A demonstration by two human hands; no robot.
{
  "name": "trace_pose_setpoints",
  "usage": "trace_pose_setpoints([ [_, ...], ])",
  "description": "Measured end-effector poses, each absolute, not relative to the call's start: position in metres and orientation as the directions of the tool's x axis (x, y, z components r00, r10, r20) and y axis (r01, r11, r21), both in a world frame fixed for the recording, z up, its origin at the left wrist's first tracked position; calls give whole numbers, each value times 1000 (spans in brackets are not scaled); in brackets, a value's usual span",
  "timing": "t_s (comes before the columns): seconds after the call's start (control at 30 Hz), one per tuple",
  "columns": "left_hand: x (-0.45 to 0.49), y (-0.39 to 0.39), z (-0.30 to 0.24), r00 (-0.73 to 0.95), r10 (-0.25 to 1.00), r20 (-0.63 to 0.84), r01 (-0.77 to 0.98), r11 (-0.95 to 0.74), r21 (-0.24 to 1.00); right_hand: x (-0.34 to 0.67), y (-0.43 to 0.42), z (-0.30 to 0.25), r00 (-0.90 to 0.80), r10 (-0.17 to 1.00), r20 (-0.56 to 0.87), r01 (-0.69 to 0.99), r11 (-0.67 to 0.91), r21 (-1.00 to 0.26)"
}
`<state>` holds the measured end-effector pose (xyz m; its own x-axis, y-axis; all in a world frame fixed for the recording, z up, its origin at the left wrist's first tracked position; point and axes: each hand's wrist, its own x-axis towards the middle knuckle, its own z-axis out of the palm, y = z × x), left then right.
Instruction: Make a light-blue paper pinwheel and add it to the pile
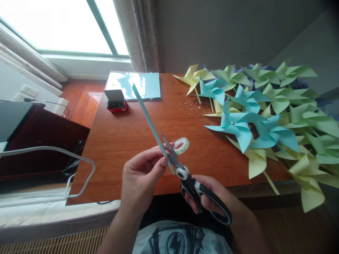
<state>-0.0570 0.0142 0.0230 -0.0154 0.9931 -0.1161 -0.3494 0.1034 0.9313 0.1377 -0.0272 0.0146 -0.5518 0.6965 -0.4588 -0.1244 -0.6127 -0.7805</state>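
Presently the left hand (144,173) pinches a blue stick (148,118) between its fingertips, seemingly not cut through yet; the right hand (225,192) grips scissors (182,173) close by; tape (186,145) shows just beyond these fingertips; farther right, many pinwheels (243,132) already look complete.

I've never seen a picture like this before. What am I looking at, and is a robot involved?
No robot here, just a person's two bare hands. A camera worn on the person's head took this one picture, looking forward and down. The left hand pinches a thin pale blue stick; the right hand grips scissors, with the blades close to the stick. Many paper pinwheels lie on the right of the wooden table. Farther back sit a small red box and a flat light blue pack. A tape roll shows near the left hand.
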Motion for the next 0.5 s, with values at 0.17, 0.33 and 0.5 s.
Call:
trace_pose_setpoints([
  [0.17, -57, 14, 23, -22, 992, -124, -356, 108, 928, 139, -27, 16, -553, 704, -447, -134, -604, -786],
  [0.33, -56, 14, 25, -25, 992, -127, -366, 109, 924, 138, -26, 17, -540, 698, -471, -125, -619, -775],
  [0.5, -55, 15, 25, -39, 990, -138, -397, 111, 911, 138, -27, 17, -542, 676, -499, -108, -645, -756],
])
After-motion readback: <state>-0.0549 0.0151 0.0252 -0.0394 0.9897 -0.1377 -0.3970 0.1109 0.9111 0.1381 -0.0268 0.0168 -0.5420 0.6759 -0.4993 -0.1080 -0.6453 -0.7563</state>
